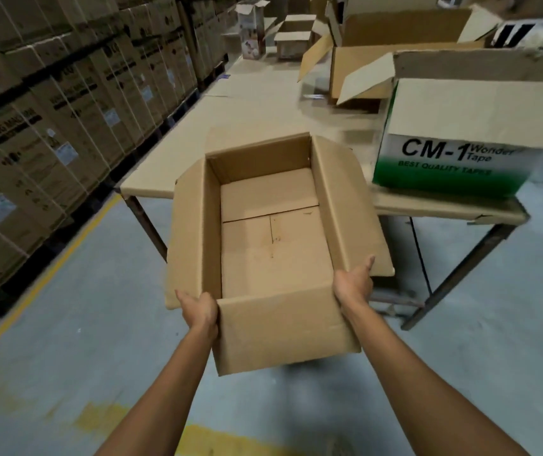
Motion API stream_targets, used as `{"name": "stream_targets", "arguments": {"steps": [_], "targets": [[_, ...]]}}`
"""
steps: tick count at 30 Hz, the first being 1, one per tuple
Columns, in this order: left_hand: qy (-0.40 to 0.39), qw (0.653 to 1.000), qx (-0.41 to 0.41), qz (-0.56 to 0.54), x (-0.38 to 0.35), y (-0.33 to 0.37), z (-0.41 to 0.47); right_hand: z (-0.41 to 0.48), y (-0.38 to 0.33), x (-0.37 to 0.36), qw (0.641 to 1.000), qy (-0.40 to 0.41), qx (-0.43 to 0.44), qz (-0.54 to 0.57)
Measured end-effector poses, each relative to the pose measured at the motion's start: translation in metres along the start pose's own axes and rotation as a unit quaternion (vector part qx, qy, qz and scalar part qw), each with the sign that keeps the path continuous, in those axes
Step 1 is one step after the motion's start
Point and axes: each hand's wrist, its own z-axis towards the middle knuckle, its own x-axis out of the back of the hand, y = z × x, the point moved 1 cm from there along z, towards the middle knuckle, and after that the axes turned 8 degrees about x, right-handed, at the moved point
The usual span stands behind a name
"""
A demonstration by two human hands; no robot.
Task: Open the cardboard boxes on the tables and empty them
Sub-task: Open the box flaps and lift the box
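Cartons (49, 126) stacked at wall; left hand (199, 307) gripping near-left corner of box (273, 251), open, empty, held level over floor, presumably for carrying off; right hand (352, 281) gripping near-right corner; table (434, 209) bearing tape box (461, 126)

**Bare forearms and hands, no clothing in frame**

Only the arms show. The left forearm (161, 390) and right forearm (421, 380) are both bare from the wrist down to the bottom edge of the frame. Both are slim and long and look smooth. The wrists are bare too. The left hand (199, 307) and right hand (352, 283) are bare, and their backs and outer edges are the parts visible. The fingers are mostly hidden. On the right hand a thumb (369, 262) shows, but the nail detail is too blurred to read. There is slight motion blur throughout.
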Motion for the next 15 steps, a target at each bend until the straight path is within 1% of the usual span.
{"name": "stream_targets", "arguments": {"steps": [4,10,15], "targets": [[-0.013,1.0,-0.004,0.023,0.03,-0.028,-0.016,-0.05,0.038,0.008,0.999,0.033,-0.025,-0.034],[-0.038,0.996,-0.016,0.075,0.073,-0.077,-0.04,-0.126,0.095,0.026,0.994,0.08,-0.069,-0.039],[-0.105,0.979,-0.017,0.175,0.082,-0.124,-0.073,-0.164,0.146,0.064,0.986,0.121,-0.085,-0.081]]}}
